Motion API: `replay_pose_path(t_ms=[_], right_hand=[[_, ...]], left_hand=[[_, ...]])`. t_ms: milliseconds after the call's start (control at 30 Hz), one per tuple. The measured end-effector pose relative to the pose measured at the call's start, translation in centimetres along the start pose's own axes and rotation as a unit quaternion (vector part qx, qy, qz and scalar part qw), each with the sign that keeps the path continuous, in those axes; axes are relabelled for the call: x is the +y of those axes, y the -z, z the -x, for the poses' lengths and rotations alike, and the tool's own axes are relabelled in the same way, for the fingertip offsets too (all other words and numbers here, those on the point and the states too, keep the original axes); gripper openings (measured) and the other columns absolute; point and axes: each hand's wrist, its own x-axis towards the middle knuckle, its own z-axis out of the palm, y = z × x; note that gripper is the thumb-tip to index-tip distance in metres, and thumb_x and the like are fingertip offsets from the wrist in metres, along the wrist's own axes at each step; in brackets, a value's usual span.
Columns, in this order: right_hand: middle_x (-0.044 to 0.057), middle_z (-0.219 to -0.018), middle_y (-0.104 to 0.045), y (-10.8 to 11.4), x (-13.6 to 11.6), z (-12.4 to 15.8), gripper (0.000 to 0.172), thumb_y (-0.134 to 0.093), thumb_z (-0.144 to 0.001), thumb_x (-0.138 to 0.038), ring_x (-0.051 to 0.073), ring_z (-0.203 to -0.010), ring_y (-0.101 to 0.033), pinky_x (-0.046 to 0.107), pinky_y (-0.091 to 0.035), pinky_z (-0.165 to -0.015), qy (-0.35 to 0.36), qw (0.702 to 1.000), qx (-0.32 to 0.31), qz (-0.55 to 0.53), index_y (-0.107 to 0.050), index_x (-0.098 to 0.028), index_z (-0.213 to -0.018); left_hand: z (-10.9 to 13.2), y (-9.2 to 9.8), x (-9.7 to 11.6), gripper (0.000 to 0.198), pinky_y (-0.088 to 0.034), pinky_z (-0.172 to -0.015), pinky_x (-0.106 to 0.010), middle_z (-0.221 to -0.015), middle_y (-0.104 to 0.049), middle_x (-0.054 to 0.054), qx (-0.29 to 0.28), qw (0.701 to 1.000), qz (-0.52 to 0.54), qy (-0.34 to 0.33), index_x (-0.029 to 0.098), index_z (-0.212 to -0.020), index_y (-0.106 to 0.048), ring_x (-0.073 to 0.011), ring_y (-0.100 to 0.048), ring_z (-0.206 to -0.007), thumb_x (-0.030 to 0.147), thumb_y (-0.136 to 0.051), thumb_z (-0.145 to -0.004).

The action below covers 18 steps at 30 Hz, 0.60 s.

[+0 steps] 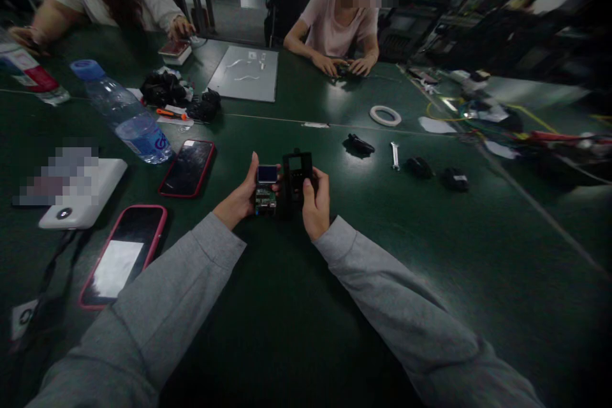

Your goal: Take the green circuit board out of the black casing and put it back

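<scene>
On the left of the worktop (430, 261) I can see a white device (95, 188), a pink-cased phone (125, 248), its lower corner hidden behind the left sleeve (167, 299), a blue-capped bottle (138, 121) and a red-edged phone (187, 169). Mid-frame, the left hand (243, 194) has its fingers clamped on a circuit board (266, 194); just beside, the right hand's (316, 207) fingers grip a black housing (297, 169). Right of centre lie a black piece (360, 145), a white ring (377, 117), a wrench (394, 156) and two dark lumps (419, 167).

Green circuit board (264, 197) with dark screen (267, 174) at its far end, beside a black windowed casing (297, 173)
</scene>
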Motion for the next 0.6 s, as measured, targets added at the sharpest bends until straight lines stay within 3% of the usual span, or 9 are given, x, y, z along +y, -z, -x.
replay_pose_path(t_ms=[233,600], right_hand=[[0.010,-0.122,-0.059,-0.1,0.4,-0.1,0.038,-0.045,-0.100,-0.048,0.020,-0.112,-0.059,0.041,-0.048,-0.101,0.010,1.000,0.003,0.001,-0.049,-0.022,-0.127],[0.010,-0.124,-0.058,-0.1,0.4,-0.1,0.039,-0.044,-0.100,-0.048,0.020,-0.115,-0.058,0.042,-0.047,-0.103,0.003,1.000,-0.004,0.007,-0.048,-0.022,-0.128]], left_hand=[[0.3,-0.8,0.2,0.070,-0.049,-0.048,-0.022,-0.067,-0.063,-0.003,0.015,1.000,0.002,-0.001,0.015,-0.102,-0.067,-0.0112,-0.060,-0.050,0.075,-0.034,-0.091],[-0.1,0.3,0.0,0.066,-0.050,-0.048,-0.022,-0.067,-0.064,-0.003,-0.022,1.000,0.017,0.006,0.015,-0.101,-0.066,-0.0116,-0.060,-0.050,0.074,-0.040,-0.090]])
